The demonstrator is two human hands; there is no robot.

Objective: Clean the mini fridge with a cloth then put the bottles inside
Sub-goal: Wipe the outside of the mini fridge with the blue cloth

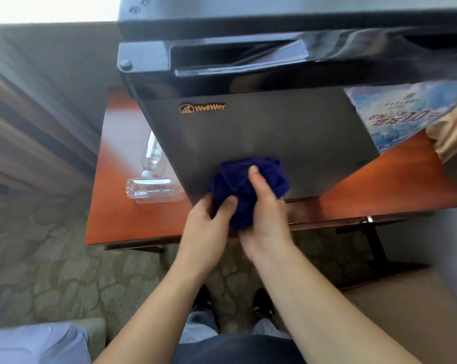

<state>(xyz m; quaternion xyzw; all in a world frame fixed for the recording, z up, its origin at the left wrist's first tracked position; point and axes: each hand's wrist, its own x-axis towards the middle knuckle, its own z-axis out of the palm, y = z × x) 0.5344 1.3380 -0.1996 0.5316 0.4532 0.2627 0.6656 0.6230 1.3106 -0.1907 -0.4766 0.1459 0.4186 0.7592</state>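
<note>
Cloth (251, 187): dark blue, soft, nappy weave, bunched into a rough ball with folds and one flap toward 12 o'clock. It lies against the lower part of the mini fridge (269, 132) door, at the centre of view. Both hands hold it. Left hand (209, 227) grips the cloth's 7 o'clock side, thumb on top, fingers curled under and hidden by fabric. Right hand (266, 219) grips the 5 o'clock side, thumb laid up over the cloth toward 12 o'clock, fingers wrapped behind it. Both are closed on the cloth.

Fridge: box-shaped, door closed, matte dark grey face, glossy black top edge with a recessed moulded handle at 12 o'clock. Orange "WellWay" logo at its upper left. A pale blue printed sticker (403, 111) sits at its 2 o'clock corner, text blurred.

Fridge stands on a reddish-brown polished wooden table (132, 219) with a smooth, reflective surface.

Two clear plastic bottles (153, 179) lie on their sides on the table at 9 o'clock of the cloth, just beside the fridge. The nearer bottle's long axis runs 9 to 3 o'clock. The farther one runs roughly 12 to 6 o'clock, its pale cap at 6 o'clock, close to the nearer bottle.

Patterned beige-green carpet (64, 271) lies below.
</note>
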